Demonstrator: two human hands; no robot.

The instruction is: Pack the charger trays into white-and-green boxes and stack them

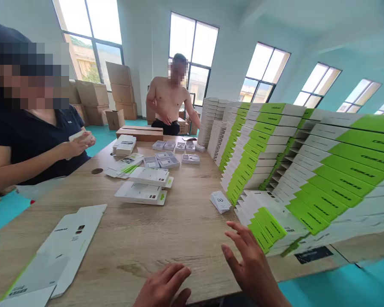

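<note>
My right hand is open above the table, its fingers apart and nothing in them. Close beyond its fingertips lie a small stack of white leaflets and a low pile of white-and-green boxes. My left hand hovers low at the near table edge, fingers loosely bent, thumb apart, empty. To its left a flattened white carton with folded flaps lies on the wooden table. Farther off, two small groups of flat white cartons overlap.
Tall stacks of white-and-green boxes line the right side. White trays, printed sheets and a brown carton lie toward the far end. One person at left holds a small white item; another person stands at the far end.
</note>
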